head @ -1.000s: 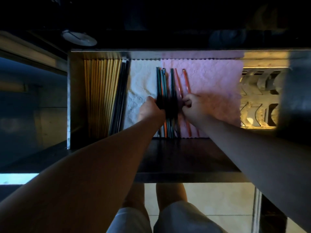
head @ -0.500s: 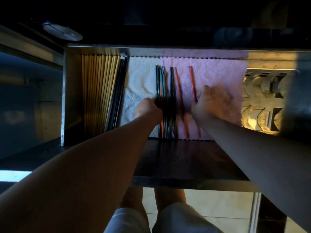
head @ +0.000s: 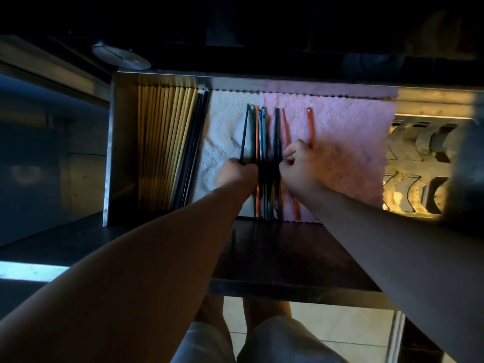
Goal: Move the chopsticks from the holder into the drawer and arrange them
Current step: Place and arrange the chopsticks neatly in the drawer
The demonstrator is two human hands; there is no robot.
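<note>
An open metal drawer [head: 111,153] lies below me, lined with a white cloth [head: 222,127] and a pink cloth [head: 348,142]. Several dark green and orange chopsticks [head: 262,132] lie side by side across the seam of the cloths. My left hand [head: 234,170] pinches a dark chopstick [head: 245,132] at the left edge of the group, its far end fanned outward. My right hand [head: 298,166] rests curled on the right side of the group, its fingers over an orange chopstick [head: 309,127] that lies apart. The holder is not in view.
Yellow wooden chopsticks [head: 167,148] and a few black ones [head: 193,148] fill the drawer's left side. A metal rack with curved slots [head: 413,163] sits at the right. The dark drawer front [head: 275,247] is below my arms; a round lid [head: 120,57] lies behind.
My right hand has curled and moved back left against the chopstick group. My left hand has taken hold of the leftmost dark chopstick, which now angles away from the others.
</note>
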